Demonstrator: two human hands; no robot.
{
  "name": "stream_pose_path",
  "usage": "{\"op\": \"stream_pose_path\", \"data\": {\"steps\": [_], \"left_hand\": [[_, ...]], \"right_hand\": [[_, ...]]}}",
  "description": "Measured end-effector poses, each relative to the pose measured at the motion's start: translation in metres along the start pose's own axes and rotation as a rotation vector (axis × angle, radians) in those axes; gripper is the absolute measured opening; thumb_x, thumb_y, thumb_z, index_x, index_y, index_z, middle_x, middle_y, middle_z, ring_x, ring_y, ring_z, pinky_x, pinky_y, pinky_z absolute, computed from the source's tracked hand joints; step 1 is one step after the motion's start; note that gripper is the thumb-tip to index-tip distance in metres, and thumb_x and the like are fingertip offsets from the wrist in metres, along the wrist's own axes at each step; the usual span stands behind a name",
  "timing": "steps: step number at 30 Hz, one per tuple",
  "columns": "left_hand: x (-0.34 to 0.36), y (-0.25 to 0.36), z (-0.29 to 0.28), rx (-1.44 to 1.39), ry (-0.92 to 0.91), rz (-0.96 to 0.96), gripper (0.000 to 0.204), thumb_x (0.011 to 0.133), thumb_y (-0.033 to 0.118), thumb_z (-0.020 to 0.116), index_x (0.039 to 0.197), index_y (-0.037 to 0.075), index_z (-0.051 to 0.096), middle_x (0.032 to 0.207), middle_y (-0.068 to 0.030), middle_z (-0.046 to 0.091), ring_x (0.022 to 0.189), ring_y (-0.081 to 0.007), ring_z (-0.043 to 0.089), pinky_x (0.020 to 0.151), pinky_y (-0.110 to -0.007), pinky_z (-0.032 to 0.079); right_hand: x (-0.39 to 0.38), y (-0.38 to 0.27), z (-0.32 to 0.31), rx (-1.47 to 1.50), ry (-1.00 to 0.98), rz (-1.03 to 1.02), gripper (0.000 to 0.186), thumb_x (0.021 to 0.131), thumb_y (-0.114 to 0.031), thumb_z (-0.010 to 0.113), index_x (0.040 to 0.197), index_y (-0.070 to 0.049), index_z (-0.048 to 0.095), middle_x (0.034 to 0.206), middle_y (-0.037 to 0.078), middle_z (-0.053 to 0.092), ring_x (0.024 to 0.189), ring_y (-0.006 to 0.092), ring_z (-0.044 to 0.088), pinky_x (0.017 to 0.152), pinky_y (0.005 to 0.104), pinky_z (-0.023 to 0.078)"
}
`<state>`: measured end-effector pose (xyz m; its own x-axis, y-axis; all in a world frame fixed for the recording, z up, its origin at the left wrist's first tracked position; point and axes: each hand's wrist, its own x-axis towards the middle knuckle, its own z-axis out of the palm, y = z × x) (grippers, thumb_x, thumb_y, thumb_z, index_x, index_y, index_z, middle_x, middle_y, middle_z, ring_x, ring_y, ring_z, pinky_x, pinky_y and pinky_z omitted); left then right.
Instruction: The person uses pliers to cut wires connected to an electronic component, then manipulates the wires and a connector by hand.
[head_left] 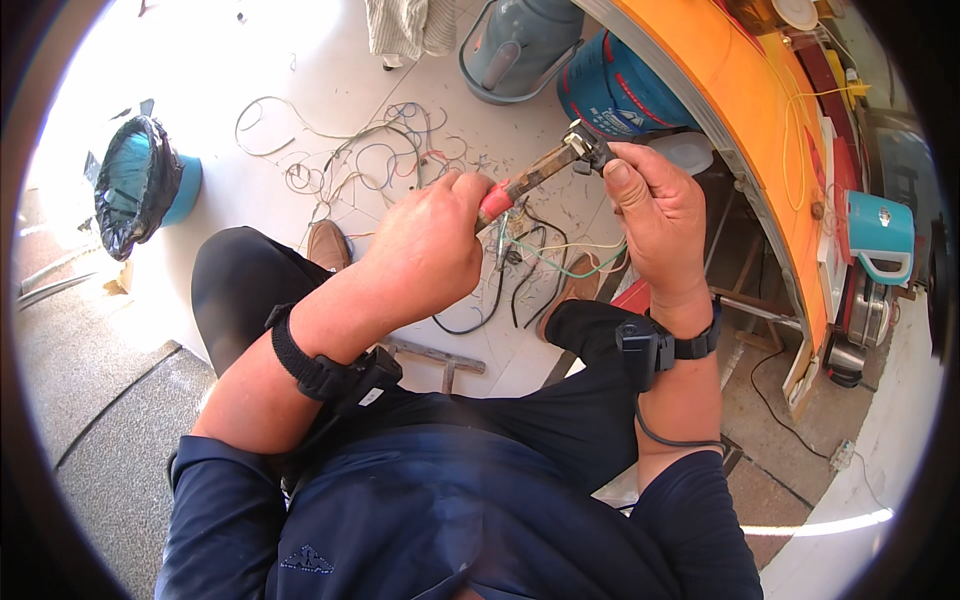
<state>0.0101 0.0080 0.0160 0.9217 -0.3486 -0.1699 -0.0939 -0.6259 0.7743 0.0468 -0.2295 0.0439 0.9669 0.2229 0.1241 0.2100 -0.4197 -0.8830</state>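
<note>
left hand (435, 235) clenched on tool (537, 174) by its red grip (494, 204), right hand (658, 212) pinching black part (600, 155) at its head (576, 140), above floor wires (398, 128). if the pinch slips, head could nip fingertips (619, 173).

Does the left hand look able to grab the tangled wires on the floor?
Probably not yet: the left hand is closed around the red-banded tool, so it would likely need freeing first. Nothing visible blocks its way down to the tangled wires.
</note>
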Motion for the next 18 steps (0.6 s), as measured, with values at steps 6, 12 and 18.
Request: {"op": "stream_pose_path", "data": {"steps": [6,12,18], "left_hand": [[-0.0021,-0.0001,-0.0006,-0.041,-0.004,0.012,0.036,0.079,-0.004,0.052,0.114,0.001,0.056,0.102,-0.0236,0.062,0.095,-0.0473,0.058,0.080,-0.052,0.047],[-0.0030,0.0046,-0.0057,-0.125,-0.065,0.033,0.026,0.080,-0.004,0.051,0.106,0.000,0.057,0.091,-0.0225,0.067,0.089,-0.0462,0.062,0.076,-0.050,0.049],[-0.0039,0.0021,-0.0040,-0.300,-0.158,0.036,0.021,0.081,-0.004,0.052,0.101,-0.002,0.058,0.088,-0.0180,0.069,0.084,-0.0359,0.067,0.076,-0.041,0.052]], "right_hand": [[-0.0006,-0.0049,-0.0008,0.426,-0.043,0.235,0.026,0.098,-0.025,0.067,0.109,-0.002,0.068,0.071,-0.002,0.055,0.059,0.0040,0.044,0.052,0.0199,0.035],[-0.0002,-0.0043,-0.0070,0.621,-0.158,0.310,0.028,0.100,-0.030,0.063,0.115,-0.006,0.065,0.064,0.000,0.045,0.049,0.0049,0.034,0.045,0.0213,0.028],[-0.0027,-0.0063,-0.0059,0.790,-0.203,0.366,0.031,0.102,-0.030,0.057,0.113,-0.002,0.064,0.062,-0.002,0.041,0.046,0.0046,0.032,0.044,0.0219,0.027]]}}
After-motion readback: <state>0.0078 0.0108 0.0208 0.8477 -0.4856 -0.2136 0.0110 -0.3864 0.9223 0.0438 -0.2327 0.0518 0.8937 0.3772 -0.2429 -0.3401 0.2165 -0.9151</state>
